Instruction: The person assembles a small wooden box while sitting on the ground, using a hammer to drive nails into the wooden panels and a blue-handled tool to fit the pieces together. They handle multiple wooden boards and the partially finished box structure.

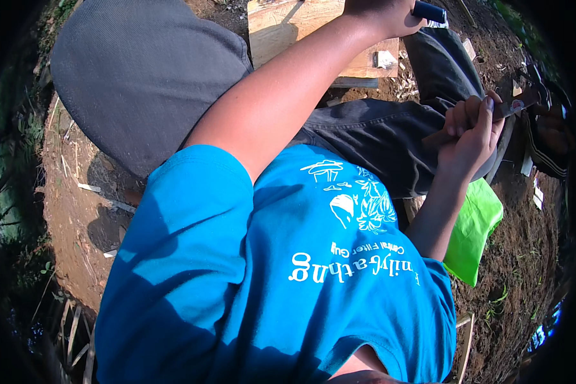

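Observation:
My left arm stretches across to the top edge. There my left hand (384,14), partly cut off by the frame, is closed round a black cylindrical handle (430,11); the rest of that tool is hidden. It is over the right side of a pale wooden board (272,32). To the right, above my leg, my right hand (468,131) grips a flat brown piece (509,109) with a small round label. One end sticks out past the fingertips and the other shows beside the palm. Its exact kind is unclear.
A pale wood offcut (384,59) lies on the board's near corner. Wood chips (406,86) litter the soil. My dark trousers (147,70) fill the upper left. A bright green cloth (477,227) lies beside my right forearm, and a dark bag-like item (550,137) sits at far right.

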Demonstrator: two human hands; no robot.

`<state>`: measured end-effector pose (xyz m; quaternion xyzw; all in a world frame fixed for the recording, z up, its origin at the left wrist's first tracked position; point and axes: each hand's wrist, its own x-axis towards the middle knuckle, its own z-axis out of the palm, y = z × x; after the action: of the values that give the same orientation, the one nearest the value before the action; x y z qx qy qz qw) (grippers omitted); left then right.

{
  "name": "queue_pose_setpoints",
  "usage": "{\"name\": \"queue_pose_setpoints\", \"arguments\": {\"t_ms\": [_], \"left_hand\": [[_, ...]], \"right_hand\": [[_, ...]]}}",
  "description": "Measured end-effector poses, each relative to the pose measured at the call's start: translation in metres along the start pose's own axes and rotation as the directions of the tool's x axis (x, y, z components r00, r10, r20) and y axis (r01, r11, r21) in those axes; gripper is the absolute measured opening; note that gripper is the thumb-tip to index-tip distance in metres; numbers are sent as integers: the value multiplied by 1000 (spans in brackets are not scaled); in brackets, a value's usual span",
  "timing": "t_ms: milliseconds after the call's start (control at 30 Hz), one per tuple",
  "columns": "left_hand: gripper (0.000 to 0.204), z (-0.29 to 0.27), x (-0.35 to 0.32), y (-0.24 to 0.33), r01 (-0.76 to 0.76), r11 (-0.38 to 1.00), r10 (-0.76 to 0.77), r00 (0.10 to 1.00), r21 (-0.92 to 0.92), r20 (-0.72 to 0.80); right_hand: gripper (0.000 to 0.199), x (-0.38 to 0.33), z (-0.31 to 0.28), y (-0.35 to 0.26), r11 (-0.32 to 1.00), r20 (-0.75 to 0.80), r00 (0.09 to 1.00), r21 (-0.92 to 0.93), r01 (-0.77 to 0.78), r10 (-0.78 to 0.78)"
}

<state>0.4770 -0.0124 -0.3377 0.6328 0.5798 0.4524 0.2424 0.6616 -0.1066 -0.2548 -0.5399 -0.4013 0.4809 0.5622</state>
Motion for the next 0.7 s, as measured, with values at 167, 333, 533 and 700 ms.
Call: {"name": "queue_pose_setpoints", "arguments": {"t_ms": [167,333,533,700], "left_hand": [[17,-2,-1,-4,18,999,-20,999,50,25],[17,-1,0,1,33,998,-35,997,47,62],[16,1,-7,-6,-9,997,4,998,80,69],[14,-1,-10,-5,37,978,-75,981,203,180]], "right_hand": [[19,-2,-10,9,920,218,917,-289,-266,334],[18,-9,-4,16,951,164,956,-236,-200,242],[18,-4,-5,20,999,55,997,-9,-46,47],[15,-9,-7,16,905,197,902,-274,-325,384]]}}
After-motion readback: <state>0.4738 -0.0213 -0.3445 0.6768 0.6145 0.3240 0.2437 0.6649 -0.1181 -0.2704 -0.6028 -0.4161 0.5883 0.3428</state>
